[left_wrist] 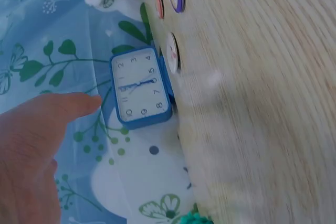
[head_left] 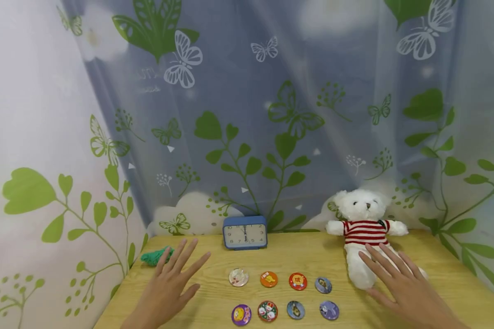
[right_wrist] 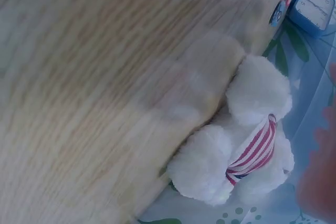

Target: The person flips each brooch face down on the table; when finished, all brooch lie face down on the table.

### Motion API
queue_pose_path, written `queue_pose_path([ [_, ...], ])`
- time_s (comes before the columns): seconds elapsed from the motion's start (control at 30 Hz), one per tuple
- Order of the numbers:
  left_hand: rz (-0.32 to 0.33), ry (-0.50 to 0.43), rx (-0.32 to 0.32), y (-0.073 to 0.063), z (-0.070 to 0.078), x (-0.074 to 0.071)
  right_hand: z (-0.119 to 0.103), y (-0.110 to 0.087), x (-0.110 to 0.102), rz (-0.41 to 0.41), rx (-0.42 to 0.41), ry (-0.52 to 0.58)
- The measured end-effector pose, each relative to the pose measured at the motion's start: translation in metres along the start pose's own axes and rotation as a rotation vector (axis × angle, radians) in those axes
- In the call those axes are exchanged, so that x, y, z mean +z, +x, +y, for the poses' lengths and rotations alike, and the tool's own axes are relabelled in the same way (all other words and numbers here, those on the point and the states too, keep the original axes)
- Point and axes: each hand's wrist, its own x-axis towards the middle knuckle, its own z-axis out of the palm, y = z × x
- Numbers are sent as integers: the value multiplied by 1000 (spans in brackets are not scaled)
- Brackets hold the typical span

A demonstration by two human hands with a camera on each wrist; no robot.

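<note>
White teddy bear (head_left: 360, 208) in striped shirt (head_left: 364, 232), rear right | my right hand (head_left: 409, 284), fingers apart, overlaps its leg (head_left: 359, 272) in view | green knobbly object (head_left: 151, 257) partly behind my left hand (head_left: 169, 283), fingers spread | eight round badges (head_left: 268, 311) in two rows between | blue clock (head_left: 245, 234) behind, on wooden table (head_left: 288, 256)

In front of me, a blue-grey curtain (head_left: 238, 96) printed with green leaves (head_left: 208, 125) and butterflies (head_left: 184, 63) hangs in soft folds behind a pale wood-grained table (head_left: 296, 253).
</note>
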Motion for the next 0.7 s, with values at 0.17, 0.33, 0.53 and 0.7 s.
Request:
queue_pose_path([
  [0.17,-49,-109,-59,6,12,0,-10,0,-2,-78,99,107],
  [0.33,-141,-348,-148,14,29,0,-23,5,-6,-136,226,331],
  [0.53,-184,-569,-185,30,46,2,-33,17,-19,-293,424,684],
  [0.7,-268,-775,-231,40,59,8,-40,23,-25,-451,582,893],
])
